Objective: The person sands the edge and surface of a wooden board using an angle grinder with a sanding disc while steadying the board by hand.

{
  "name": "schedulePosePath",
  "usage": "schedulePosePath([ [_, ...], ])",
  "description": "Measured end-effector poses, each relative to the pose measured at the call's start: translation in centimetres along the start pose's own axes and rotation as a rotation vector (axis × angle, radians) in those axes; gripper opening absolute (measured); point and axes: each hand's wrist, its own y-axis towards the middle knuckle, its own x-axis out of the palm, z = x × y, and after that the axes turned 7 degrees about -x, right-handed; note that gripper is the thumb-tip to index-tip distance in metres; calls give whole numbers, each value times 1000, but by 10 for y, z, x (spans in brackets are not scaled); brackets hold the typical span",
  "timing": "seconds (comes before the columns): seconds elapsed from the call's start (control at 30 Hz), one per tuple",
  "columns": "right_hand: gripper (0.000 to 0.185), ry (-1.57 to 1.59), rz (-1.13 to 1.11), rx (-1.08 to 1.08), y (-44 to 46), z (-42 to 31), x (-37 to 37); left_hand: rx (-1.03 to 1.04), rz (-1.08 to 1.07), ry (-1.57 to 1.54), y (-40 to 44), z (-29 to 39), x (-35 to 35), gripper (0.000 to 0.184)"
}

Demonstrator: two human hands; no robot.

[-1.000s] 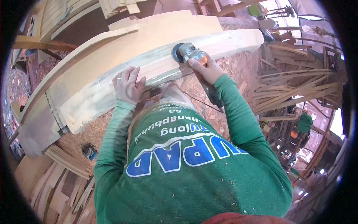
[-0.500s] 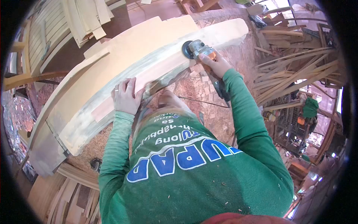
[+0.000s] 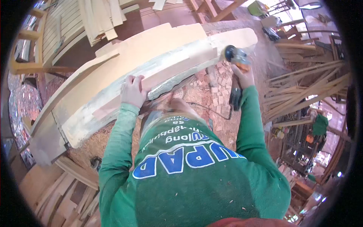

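Note:
A long curved wooden piece [image 3: 151, 64] lies across the view, with pale sanded or filled patches along its near side. My left hand [image 3: 134, 90] rests on its near edge, fingers bent over the wood and a little apart. My right hand [image 3: 244, 75] is wrapped round an angle grinder [image 3: 237, 56] with a dark round disc. The disc is at the near edge of the wood toward its right end; whether it touches is unclear. The grinder's dark body hangs below my hand, and a cord runs from it toward my legs.
Wood chips and small square offcuts [image 3: 215, 90] cover the ground. Long thin wood strips [image 3: 306, 90] are piled at the right. Boards [image 3: 72, 193] lie at the lower left, and more planks [image 3: 100, 19] at the top left. A green cloth [image 3: 320, 125] hangs at the right.
My right hand has moved the grinder rightward along the wood toward its right end. My left hand stays on the near edge. The view has shifted slightly.

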Motion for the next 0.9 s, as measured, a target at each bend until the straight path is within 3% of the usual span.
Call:
schedulePosePath([
  [0.07, 48, 129, 104, 66, -36, -21, 5, -93, -134, -43, 4, 7, -11, 37],
  [0.1, 46, 185, 190, 137, -51, -30, 8, -17, -47, -58, 2, 4, -10, 26],
  [0.23, 50, 184, 211, 186, -79, -35, 12, 1, -4, -86, -7, 3, -17, 22],
  [0.4, 48, 125, 200, 86, -91, -41, 30, 64, 128, -55, -12, -6, -13, 18],
  [0.6, 46, 167, 88, 35, -91, -65, 56, 183, 151, 102, -37, -19, 12, 34],
  [0.63, 45, 186, 69, 55, -92, -75, 62, 83, 42, 94, -45, -22, 18, 43],
  [0.73, 56, 281, 2, 138, -81, -67, 77, 9, 173, 230, -55, -41, 18, 48],
  [0.77, 58, 97, -49, 92, -77, -68, 79, -24, 193, 240, -56, -52, 15, 50],
  [0.83, 59, 57, -126, 68, -68, -65, 91, -108, 242, 266, -56, -74, 3, 55],
  [0.9, 60, 72, -203, 48, -63, -68, 105, -140, 122, 194, -61, -88, -13, 59],
])
